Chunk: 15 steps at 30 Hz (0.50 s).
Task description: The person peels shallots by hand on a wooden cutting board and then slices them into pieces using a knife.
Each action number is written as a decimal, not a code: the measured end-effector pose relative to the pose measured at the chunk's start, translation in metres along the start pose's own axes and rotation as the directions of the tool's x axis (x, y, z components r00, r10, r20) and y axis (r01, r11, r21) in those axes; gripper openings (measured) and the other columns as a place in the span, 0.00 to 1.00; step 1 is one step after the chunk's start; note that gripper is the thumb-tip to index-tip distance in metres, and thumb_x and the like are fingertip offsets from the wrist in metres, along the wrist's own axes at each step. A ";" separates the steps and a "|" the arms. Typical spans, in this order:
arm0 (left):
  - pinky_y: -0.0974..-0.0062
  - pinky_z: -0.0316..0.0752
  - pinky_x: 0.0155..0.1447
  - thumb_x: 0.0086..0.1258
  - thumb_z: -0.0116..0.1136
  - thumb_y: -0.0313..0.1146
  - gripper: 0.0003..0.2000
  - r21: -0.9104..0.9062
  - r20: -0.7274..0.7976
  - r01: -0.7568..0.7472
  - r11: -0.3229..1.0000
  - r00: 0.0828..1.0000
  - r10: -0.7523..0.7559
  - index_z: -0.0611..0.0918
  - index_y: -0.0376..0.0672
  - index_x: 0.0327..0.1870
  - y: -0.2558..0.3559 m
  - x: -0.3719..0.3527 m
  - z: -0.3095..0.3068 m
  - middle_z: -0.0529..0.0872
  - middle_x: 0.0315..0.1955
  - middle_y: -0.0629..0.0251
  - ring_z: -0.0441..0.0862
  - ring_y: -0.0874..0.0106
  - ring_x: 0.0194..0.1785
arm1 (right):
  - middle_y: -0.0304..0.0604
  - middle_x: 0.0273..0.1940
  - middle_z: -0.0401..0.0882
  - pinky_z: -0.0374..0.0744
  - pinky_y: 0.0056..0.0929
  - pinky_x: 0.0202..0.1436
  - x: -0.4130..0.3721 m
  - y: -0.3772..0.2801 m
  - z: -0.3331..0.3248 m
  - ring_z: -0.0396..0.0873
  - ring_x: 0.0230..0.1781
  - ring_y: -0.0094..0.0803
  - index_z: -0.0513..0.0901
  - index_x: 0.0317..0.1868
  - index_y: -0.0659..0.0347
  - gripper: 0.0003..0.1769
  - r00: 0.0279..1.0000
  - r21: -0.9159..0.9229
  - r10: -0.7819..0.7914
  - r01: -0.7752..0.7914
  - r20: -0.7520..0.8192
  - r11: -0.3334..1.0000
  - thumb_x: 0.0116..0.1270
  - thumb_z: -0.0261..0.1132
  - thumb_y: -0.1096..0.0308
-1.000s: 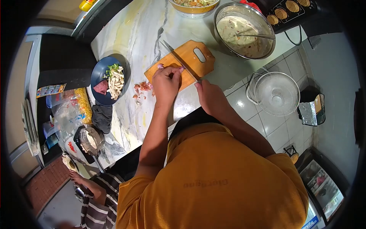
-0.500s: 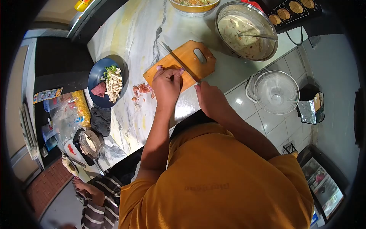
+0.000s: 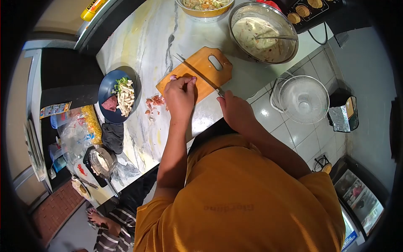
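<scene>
On the wooden cutting board [image 3: 220,69], my left hand [image 3: 180,98] pinches a small purplish shallot [image 3: 193,79] between thumb and fingers. Another purplish piece [image 3: 173,77] shows by its far fingertips, partly hidden. My right hand [image 3: 237,110] is closed around the handle of a kitchen knife [image 3: 197,71], whose blade lies slantwise across the board, just right of the shallot. Left of the board are scraps of reddish-brown shallot peel [image 3: 155,102].
A dark blue plate [image 3: 105,86] carries pale strips, chopped greens and pink meat. A metal bowl of creamy mixture [image 3: 263,38] and a yellow-white bowl [image 3: 205,14] stand farther back. A white basket [image 3: 304,99] is at the right. Another person's striped sleeve [image 3: 110,241] shows bottom left.
The view has shifted slightly. The knife and my right hand have moved a little to the right, leaving a small gap beside the shallot. My left hand keeps its pinch.
</scene>
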<state>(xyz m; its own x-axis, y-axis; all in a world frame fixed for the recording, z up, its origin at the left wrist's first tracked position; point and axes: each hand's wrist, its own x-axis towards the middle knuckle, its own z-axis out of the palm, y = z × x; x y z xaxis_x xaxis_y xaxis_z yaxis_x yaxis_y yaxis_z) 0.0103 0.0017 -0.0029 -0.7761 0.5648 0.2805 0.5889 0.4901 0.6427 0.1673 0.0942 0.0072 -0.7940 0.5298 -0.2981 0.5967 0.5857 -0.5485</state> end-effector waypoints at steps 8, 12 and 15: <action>0.64 0.71 0.52 0.62 0.65 0.29 0.08 -0.030 -0.018 0.000 1.000 1.000 0.000 0.85 0.40 0.41 -0.002 -0.005 -0.008 0.86 0.33 0.60 0.79 0.58 0.42 | 0.51 0.32 0.79 0.80 0.46 0.31 -0.002 0.006 -0.002 0.81 0.30 0.51 0.71 0.39 0.61 0.15 0.970 -0.058 -0.087 0.076 -0.226 0.995 0.72 0.59 0.57; 0.65 0.71 0.51 0.63 0.61 0.27 0.11 -0.088 -0.144 -0.013 0.996 0.990 0.000 0.83 0.40 0.46 0.007 -0.007 -0.021 0.85 0.32 0.64 0.77 0.62 0.43 | 0.49 0.33 0.77 0.79 0.44 0.33 -0.003 0.003 -0.002 0.80 0.32 0.50 0.72 0.42 0.60 0.14 0.950 -0.066 -0.160 0.147 -0.268 0.987 0.69 0.63 0.60; 0.66 0.67 0.53 0.61 0.61 0.26 0.14 -0.108 -0.141 -0.054 0.993 0.989 0.038 0.83 0.42 0.49 0.006 -0.012 -0.040 0.85 0.32 0.69 0.75 0.66 0.44 | 0.48 0.34 0.76 0.78 0.43 0.34 -0.001 -0.011 -0.002 0.79 0.34 0.48 0.73 0.42 0.60 0.14 0.921 -0.119 -0.269 0.245 -0.282 0.962 0.68 0.65 0.60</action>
<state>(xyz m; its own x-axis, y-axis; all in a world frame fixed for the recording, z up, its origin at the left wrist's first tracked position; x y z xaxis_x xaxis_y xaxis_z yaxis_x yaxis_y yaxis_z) 0.0140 -0.0284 0.0266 -0.7769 0.4843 0.4024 0.6021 0.3842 0.6999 0.1620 0.0884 0.0148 -0.8591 0.5031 0.0937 0.3934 0.7664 -0.5078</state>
